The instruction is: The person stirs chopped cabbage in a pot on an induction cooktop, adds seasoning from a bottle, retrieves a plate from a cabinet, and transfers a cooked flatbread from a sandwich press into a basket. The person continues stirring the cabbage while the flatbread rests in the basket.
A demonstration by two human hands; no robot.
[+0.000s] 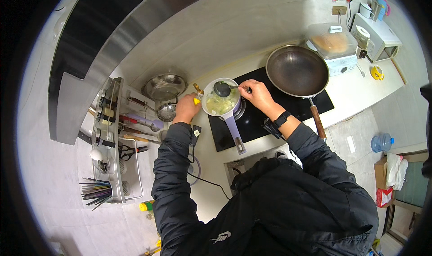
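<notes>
A light purple saucepan [233, 129] sits on the left burner, its handle pointing towards me. Pale broth with greens and yellowish pieces [219, 103] fills it. My right hand [257, 93] grips the handle of a dark ladle [222, 89], whose bowl is over the far part of the pan with some green bits by its rim. At the pan's left rim, my left hand [187, 107] is closed around a small bottle [198, 97] with a yellow label and a flip-type cap. The bottle leans towards the pan; my fingers hide most of it.
Right of the saucepan, a large wok [297, 70] rests on the black cooktop [253, 127]. A metal basin [164, 86] and a skimmer [166, 112] are to the left, beside a wall rack [118, 141] of utensils. A range hood [135, 23] hangs overhead. A steamer [332, 43] stands far right.
</notes>
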